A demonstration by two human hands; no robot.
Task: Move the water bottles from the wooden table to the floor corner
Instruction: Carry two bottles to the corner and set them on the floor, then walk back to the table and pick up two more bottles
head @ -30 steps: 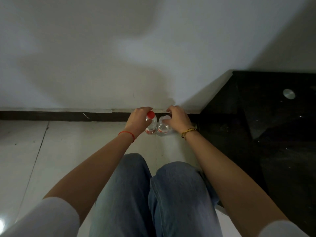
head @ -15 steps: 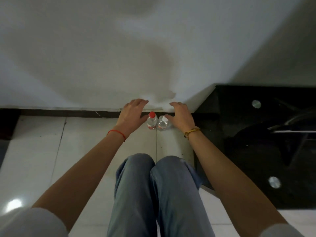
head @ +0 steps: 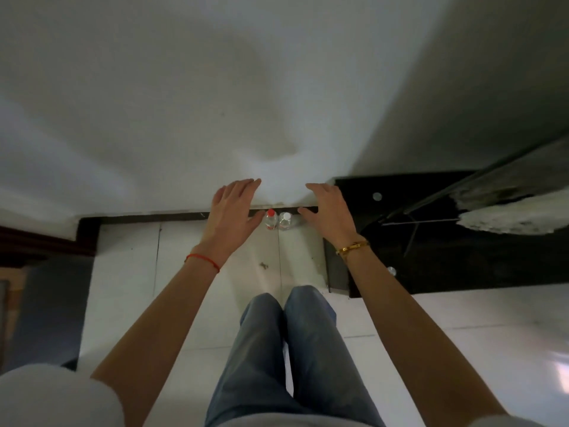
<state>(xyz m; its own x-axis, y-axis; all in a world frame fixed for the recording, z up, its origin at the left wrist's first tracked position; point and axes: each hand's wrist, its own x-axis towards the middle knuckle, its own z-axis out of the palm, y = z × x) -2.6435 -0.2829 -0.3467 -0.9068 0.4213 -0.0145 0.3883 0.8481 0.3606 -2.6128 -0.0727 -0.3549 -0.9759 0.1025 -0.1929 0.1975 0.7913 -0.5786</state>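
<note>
Two small clear water bottles stand upright side by side on the white floor tiles against the dark skirting of the wall. The left bottle has a red cap, the right bottle a white cap. My left hand hovers above and left of them with its fingers spread and holds nothing. My right hand hovers above and right of them, fingers straight, also empty. Neither hand touches a bottle.
A black glossy cabinet with round metal fittings stands directly right of the bottles. The white wall rises behind them. A dark red-brown frame and a grey surface lie at the left. My jeans-clad legs are below.
Both hands have let go of the bottles and lifted away with fingers spread. The view has risen, so the bottles look smaller and farther off.
</note>
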